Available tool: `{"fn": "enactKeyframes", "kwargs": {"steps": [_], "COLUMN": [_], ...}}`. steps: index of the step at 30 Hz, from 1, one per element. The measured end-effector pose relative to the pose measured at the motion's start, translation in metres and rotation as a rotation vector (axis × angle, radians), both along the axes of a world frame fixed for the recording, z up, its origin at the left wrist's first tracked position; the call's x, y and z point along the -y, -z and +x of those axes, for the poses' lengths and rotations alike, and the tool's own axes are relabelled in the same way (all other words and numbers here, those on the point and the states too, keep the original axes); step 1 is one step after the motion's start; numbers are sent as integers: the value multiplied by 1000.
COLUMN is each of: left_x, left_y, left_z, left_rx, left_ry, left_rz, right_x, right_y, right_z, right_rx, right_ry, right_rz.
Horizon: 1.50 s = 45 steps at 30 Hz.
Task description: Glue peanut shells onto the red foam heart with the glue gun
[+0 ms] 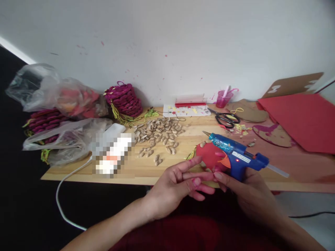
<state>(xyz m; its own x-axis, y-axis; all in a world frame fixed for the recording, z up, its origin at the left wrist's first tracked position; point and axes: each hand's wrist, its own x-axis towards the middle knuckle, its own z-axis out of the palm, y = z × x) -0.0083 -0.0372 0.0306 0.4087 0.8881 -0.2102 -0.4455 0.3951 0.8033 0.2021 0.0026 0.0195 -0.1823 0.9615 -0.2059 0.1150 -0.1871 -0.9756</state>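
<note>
My right hand point(248, 190) grips a blue hot glue gun point(237, 153) by its handle, nozzle pointing up and left, a glue stick jutting from its back. A red round cutout point(208, 153) with peanut shells stuck along its edge lies on the wooden table point(183, 167) just behind the gun. My left hand point(178, 184) sits at the table's front edge with fingers stretched toward the right hand's fingertips, nothing visible in it. A pile of peanut shells point(158, 134) is spread over the middle of the table.
Plastic bags point(60, 97) and magenta woven pieces point(124, 99) crowd the left. Black scissors point(226, 119), a pink cup point(223, 98), cardboard shapes point(248, 111) and a red sheet point(300, 118) lie at the right. A white cable point(61, 195) hangs off the front edge.
</note>
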Motion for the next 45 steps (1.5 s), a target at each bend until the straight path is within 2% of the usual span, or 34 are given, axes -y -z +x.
{"fn": "enactKeyframes", "kwargs": {"steps": [9,13,17,20,23,27,33,37,40,45], "left_x": [-3,-2,1,2,1,1,7,9,6,-4], "left_y": [3,4,6,7,7,9,13,12,9,4], "left_z": [-7,-8,-5,-4,-6,-12,-22,-32,-44,-78], "left_rx": [48,2,-82,-151,-302,-531,-565,-659,-776,-1016], "left_ry": [89,75,-3,-76,-152,-254,-212,-252,-346,-595], "left_rz": [66,68,118,171,241,413,412,444,480,588], "right_x": [-3,-1,-1,0,2,10,19,24,26,26], "right_y": [-3,-2,4,7,2,-6,-5,-4,-4,-3], "right_z": [-4,-3,-1,0,-3,-4,5,10,11,13], "right_rx": [34,108,169,115,57,96,214,295,306,368], "right_ry": [23,20,29,10,3,7,24,-15,0,64], "right_rz": [62,52,29,-26,-73,-97,-67,-20,12,-12]}}
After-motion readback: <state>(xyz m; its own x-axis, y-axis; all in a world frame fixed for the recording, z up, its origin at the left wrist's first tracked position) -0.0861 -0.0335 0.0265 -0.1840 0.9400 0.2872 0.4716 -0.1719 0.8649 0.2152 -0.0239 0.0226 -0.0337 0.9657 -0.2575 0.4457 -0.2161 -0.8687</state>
